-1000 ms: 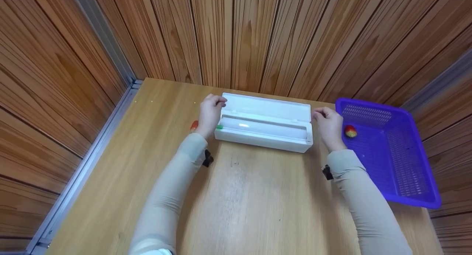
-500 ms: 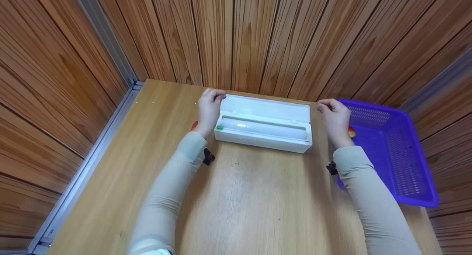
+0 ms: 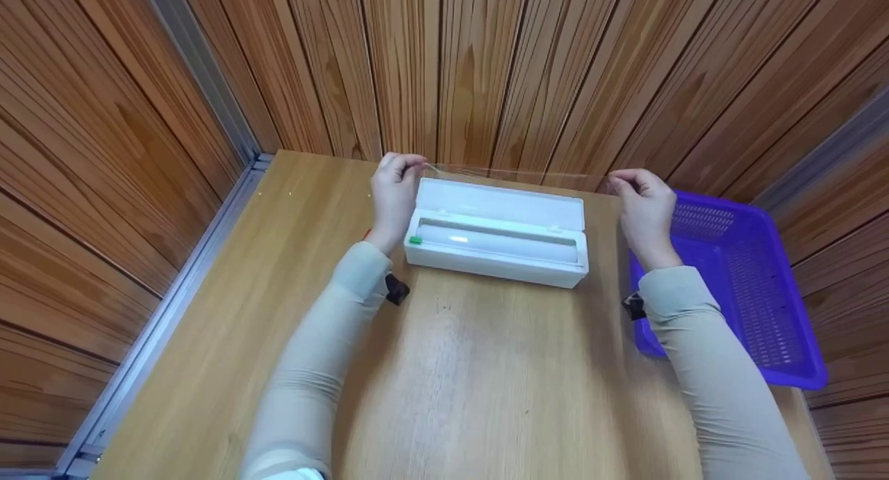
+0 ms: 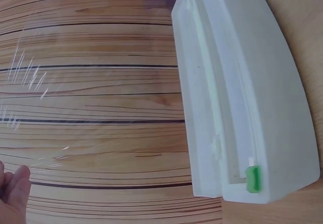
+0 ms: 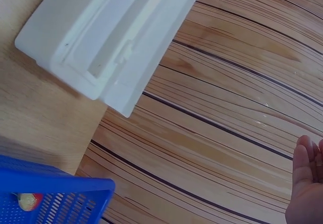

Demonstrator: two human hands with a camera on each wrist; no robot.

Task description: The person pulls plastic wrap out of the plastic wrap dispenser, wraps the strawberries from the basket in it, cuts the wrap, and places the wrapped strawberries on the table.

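Note:
A white cling film dispenser box [image 3: 496,268] sits on the table with its lid [image 3: 500,203] tipped back. Inside lies a roll [image 3: 496,242], and a green slider [image 3: 415,240] is at the box's front left corner. Clear cling film [image 4: 33,77] is drawn out, its glints showing in the left wrist view. My left hand [image 3: 394,195] pinches the film's left corner above the lid's left end. On the other side my right hand [image 3: 647,212] pinches the right corner, beyond the box's right end. The film's edge stretches between both hands.
A purple-blue plastic basket [image 3: 736,285] stands at the right, partly behind my right arm. It holds a small red-and-yellow fruit [image 5: 30,201]. A wood-panelled wall [image 3: 486,70] rises directly behind the table [image 3: 472,369]. My left wrist mostly covers a red object [image 3: 367,234].
Both hands have risen and moved toward the wall, the right one also farther right. The film's edge now shows between them. My right arm now hides the fruit in the head view.

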